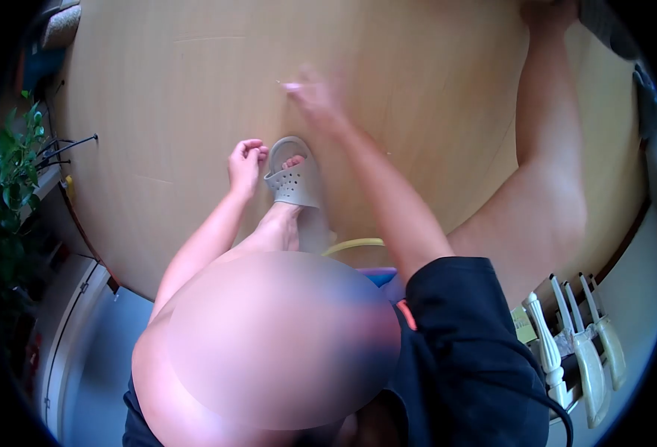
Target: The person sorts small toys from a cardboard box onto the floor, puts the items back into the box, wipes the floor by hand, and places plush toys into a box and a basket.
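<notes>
Right hand (319, 98): motion-blurred, extended above the floor ahead, a small pale item (292, 87) at its fingertips, too smeared to identify; whether the fingers grip it cannot be told. Left hand (245, 162): fingers loosely bent and parted, no object seen in them, just beside the toe end of a slipper. Slipper (295, 184): grey, perforated band, worn on the left foot (292, 162), toes showing through the front. Right arm: bare below a black sleeve (455, 298). Right leg (550, 112): bare, bent, foot near the top edge. Yellow curved strip (354, 243): between the slipper and the right arm, partly hidden. Floor (433, 89): pale wood tone, faintly scratched. At left: leafy green plant (19, 160), thin black rods (71, 149). At lower right: several white pieces (544, 335), elongated, side by side. Lower middle: obscured by blur.
</notes>
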{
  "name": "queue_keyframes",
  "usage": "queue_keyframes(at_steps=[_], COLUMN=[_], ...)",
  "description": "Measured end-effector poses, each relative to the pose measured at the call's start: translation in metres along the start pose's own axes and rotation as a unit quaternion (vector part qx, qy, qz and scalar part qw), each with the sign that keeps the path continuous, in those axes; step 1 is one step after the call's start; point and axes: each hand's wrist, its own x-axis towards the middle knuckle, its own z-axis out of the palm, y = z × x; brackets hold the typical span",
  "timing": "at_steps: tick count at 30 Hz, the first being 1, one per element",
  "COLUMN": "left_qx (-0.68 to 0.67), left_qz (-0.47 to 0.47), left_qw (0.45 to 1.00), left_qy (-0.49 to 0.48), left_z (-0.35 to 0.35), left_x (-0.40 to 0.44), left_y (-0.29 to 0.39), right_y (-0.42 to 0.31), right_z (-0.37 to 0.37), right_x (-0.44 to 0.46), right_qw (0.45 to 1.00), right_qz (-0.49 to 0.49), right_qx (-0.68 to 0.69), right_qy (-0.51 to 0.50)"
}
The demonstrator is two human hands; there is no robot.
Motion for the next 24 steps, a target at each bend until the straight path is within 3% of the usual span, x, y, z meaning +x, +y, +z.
queue_keyframes(at_steps=[1,3,6,7,8,9,10,12,13,16,18,19,20,22,24], left_qx=[0.073,0.244,0.333,0.337,0.339,0.342,0.358,0.372,0.381,0.328,0.337,0.335,0.332,0.309,0.293], left_qz=[0.000,0.047,0.097,0.112,0.122,0.127,0.120,0.122,0.121,0.103,0.136,0.147,0.159,0.146,0.120], left_qw=[0.997,0.968,0.937,0.934,0.932,0.930,0.925,0.919,0.916,0.938,0.931,0.930,0.928,0.936,0.944], left_qy=[-0.012,-0.028,-0.039,-0.044,-0.046,-0.049,-0.049,-0.045,-0.043,-0.048,-0.043,-0.049,-0.054,-0.081,-0.099], left_z=[-0.002,-0.008,0.002,0.001,-0.003,-0.007,-0.005,-0.002,-0.002,-0.004,-0.004,-0.006,-0.008,-0.012,-0.016], left_x=[-0.001,-0.001,-0.013,-0.005,0.008,0.012,0.004,-0.002,-0.003,-0.005,-0.009,-0.008,-0.007,-0.004,-0.002], left_y=[-0.004,-0.012,0.006,0.001,-0.011,-0.023,-0.011,0.001,0.001,-0.004,-0.008,-0.010,-0.012,-0.011,-0.007], right_y=[-0.028,-0.051,0.025,0.069,0.106,0.136,0.154,0.160,0.156,0.124,0.064,0.024,-0.018,-0.058,-0.051], right_z=[-0.001,-0.003,-0.020,-0.021,-0.008,0.008,0.024,0.059,0.072,0.124,0.124,0.093,0.061,0.054,0.034], right_x=[0.005,0.002,-0.063,-0.094,-0.128,-0.162,-0.186,-0.190,-0.183,-0.128,-0.069,-0.042,-0.016,0.021,0.030], right_qw=[0.997,0.948,0.902,0.898,0.873,0.819,0.729,0.620,0.622,0.780,0.845,0.935,0.922,0.943,0.936], right_qz=[0.004,0.058,0.076,0.083,0.159,0.358,0.543,0.632,0.632,0.441,0.294,0.128,0.022,-0.115,-0.045], right_qx=[0.080,0.285,0.000,-0.032,-0.131,-0.133,-0.131,-0.193,-0.193,-0.067,0.031,0.193,0.384,0.243,0.210], right_qy=[-0.018,0.128,0.424,0.430,0.442,0.427,0.396,0.423,0.421,0.438,0.445,0.269,0.039,0.195,0.280])
